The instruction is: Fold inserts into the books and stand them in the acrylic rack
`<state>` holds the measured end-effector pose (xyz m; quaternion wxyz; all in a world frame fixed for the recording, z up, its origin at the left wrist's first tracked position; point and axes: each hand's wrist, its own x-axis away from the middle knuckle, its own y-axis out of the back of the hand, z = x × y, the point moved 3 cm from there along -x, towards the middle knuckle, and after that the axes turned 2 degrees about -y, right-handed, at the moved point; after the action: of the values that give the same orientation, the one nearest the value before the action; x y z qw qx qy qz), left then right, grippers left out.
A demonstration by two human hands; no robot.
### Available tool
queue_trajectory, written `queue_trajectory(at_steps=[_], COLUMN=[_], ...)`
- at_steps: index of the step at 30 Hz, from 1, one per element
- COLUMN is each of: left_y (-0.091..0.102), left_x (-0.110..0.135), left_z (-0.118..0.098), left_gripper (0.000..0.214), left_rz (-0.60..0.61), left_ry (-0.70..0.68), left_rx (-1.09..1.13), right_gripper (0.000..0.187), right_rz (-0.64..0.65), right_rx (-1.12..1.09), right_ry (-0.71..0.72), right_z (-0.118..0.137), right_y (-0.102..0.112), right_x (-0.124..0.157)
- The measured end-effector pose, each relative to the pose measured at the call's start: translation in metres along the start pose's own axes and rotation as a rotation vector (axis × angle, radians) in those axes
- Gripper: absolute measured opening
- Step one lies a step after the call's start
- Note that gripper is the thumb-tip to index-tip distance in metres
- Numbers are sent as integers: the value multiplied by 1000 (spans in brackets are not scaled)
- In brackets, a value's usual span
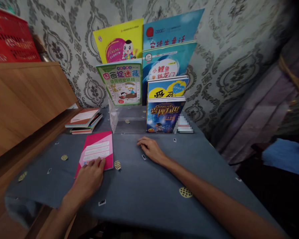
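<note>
Tablecloth (144, 186); left hand (89, 179) on booklet (97, 147)

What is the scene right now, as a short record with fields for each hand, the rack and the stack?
Left hand: palm down, fingertips on the near edge of the flat pink paper booklet
Right hand: resting flat on the grey-blue patterned tablecloth, holding nothing
Rack: clear tiered acrylic book rack against the wall; right column full, front left tiers empty
Stack: small pile of thin books left of the rack
</note>
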<state>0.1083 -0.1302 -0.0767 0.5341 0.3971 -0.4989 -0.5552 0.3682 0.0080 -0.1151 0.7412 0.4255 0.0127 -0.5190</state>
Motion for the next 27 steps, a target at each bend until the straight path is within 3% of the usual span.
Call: queue_trajectory(at_steps=[4,9,14,27], left_y=[0,-15,-38,-32], left_x=[-19,-66,-81,-39], left_z=[34,66,61,25], left_gripper=[43,60,60,60], left_rz=[-12,-248,-145,-115], left_ry=[-101,184,224,182], left_rx=[235,188,157,154], right_gripper=[32,33,32,27], right_rz=[4,8,24,113], right_rx=[4,40,84,246], right_ry=[-1,11,12,56], right_z=[0,1,0,13], right_y=[0,-1,-3,-10], right_x=[0,0,0,5])
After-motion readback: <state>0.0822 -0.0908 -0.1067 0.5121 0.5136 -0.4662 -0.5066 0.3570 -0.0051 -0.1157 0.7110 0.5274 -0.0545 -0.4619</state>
